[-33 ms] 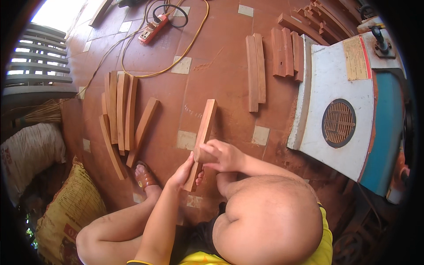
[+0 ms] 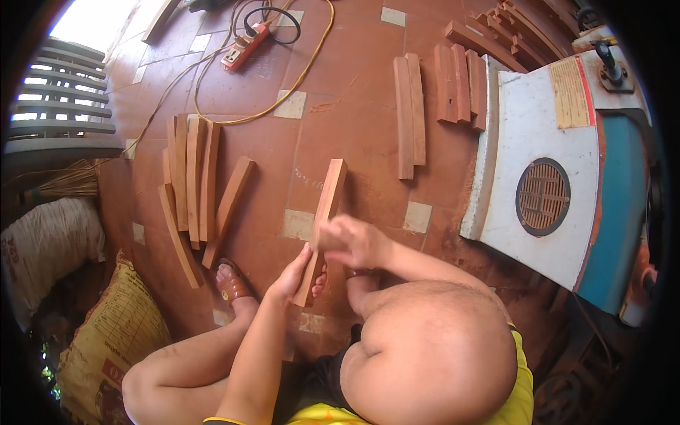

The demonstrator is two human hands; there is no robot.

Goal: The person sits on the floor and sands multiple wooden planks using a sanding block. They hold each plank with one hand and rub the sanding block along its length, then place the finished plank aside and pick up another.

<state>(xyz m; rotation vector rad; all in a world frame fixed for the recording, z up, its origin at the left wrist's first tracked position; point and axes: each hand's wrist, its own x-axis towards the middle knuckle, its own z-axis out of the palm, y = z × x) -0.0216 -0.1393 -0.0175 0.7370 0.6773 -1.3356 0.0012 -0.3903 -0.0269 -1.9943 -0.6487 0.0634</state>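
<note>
A squared strip of reddish wood slants away from me over the tiled floor. My left hand is closed around its near part, thumb along the side and fingertips showing at the right. My right hand, smeared by motion, lies against the strip's middle from the right. Under its fingers is a brown bent sheet that looks like sandpaper, mostly hidden and blurred. The strip's far end stands free of both hands.
Several wood strips lie at the left; two more lie ahead on the right. A white and teal machine stands at the right. Sacks are at the left. A power strip with a yellow cord lies at the back.
My right hand has shifted slightly up along the strip and is more blurred; the brown sheet shows less. My left hand keeps its grip, and the strip has hardly moved.
</note>
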